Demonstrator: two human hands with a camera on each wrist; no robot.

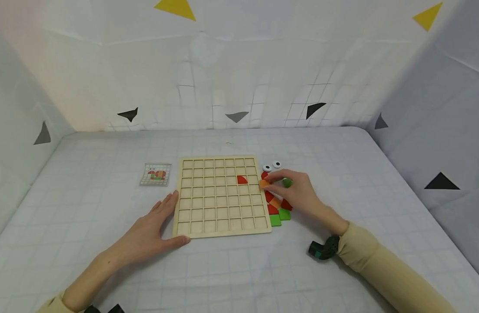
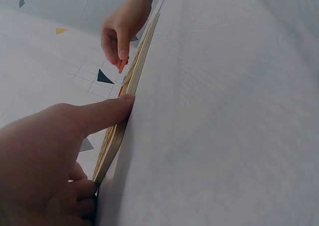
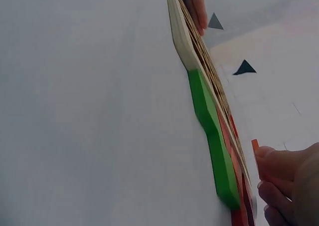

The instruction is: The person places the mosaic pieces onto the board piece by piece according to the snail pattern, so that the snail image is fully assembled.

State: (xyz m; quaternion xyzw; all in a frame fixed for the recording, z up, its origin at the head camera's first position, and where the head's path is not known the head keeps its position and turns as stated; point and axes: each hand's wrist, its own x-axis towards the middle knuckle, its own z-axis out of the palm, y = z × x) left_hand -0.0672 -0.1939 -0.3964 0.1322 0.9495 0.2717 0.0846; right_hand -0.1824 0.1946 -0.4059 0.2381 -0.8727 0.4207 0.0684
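A pale wooden grid board lies flat on the table with a red quarter-circle tile in one of its cells. My left hand touches the board's lower left corner, thumb at the front edge and straight fingers along the left side. Above the board's right edge, my right hand pinches an orange tile between thumb and fingertips. In the right wrist view that tile appears edge-on, held clear of the board. Under and beside the right hand lie red tiles and green square tiles.
A small pattern card with a coloured grid picture lies left of the board. Two round eye pieces sit near the board's upper right corner. Another orange tile and a green rounded piece are among the loose tiles.
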